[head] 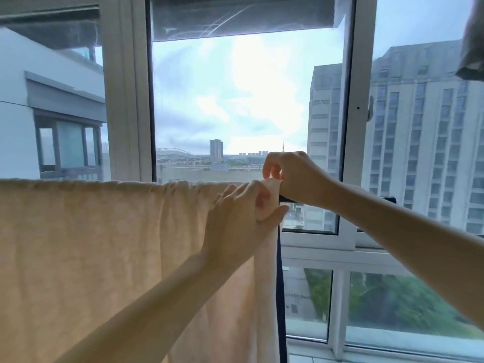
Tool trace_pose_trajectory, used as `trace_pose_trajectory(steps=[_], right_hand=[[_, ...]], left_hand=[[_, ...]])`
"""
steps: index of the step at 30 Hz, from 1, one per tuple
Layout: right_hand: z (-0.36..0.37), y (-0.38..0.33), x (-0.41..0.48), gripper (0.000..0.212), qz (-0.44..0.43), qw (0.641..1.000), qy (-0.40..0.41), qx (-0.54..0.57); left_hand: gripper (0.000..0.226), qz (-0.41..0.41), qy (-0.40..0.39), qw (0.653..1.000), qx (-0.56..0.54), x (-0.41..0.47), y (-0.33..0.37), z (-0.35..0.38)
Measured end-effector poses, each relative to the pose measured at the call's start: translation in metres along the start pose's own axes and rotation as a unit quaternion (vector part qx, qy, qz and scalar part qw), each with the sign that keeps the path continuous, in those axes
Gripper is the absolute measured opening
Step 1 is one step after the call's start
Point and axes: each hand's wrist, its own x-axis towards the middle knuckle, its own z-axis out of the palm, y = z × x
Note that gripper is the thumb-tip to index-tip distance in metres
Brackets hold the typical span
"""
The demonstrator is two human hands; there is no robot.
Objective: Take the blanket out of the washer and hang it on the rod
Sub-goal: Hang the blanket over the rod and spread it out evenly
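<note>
A pale peach blanket [104,244] hangs draped over a horizontal rod, covering the left and middle of the view. Only a short dark stretch of the rod [285,199] shows past the blanket's right edge. My left hand [241,218] grips the blanket's upper right corner, thumb under the cloth and fingers over it. My right hand [290,176] pinches the same corner at its top edge, right above the rod. A dark blue hem runs down the blanket's right side.
A large window with white frames [125,100] stands right behind the rod, with city buildings outside. A grey cloth [472,48] hangs at the upper right corner. The window sill lies low on the right.
</note>
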Motion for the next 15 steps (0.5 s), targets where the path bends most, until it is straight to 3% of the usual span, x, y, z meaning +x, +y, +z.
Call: trace_pose_trajectory(steps=[4,8,12,15], right_hand=[[-0.004,-0.003,-0.002,0.011,0.003,0.999,-0.016,0.031],[-0.013,0.004,-0.004,0.017,0.012,0.998,-0.022,0.051],[-0.021,0.015,0.0,0.017,0.043,0.994,-0.054,0.082],[-0.022,0.02,0.003,0.015,0.069,0.983,-0.086,0.147]], left_hand=[[0.024,-0.064,-0.007,0.998,0.002,-0.001,0.006,0.009],[0.014,-0.119,-0.006,0.989,-0.089,0.008,0.005,0.0],[0.015,-0.271,-0.039,0.936,-0.222,0.019,0.006,-0.012],[0.013,-0.327,-0.071,0.905,-0.263,0.023,0.008,-0.013]])
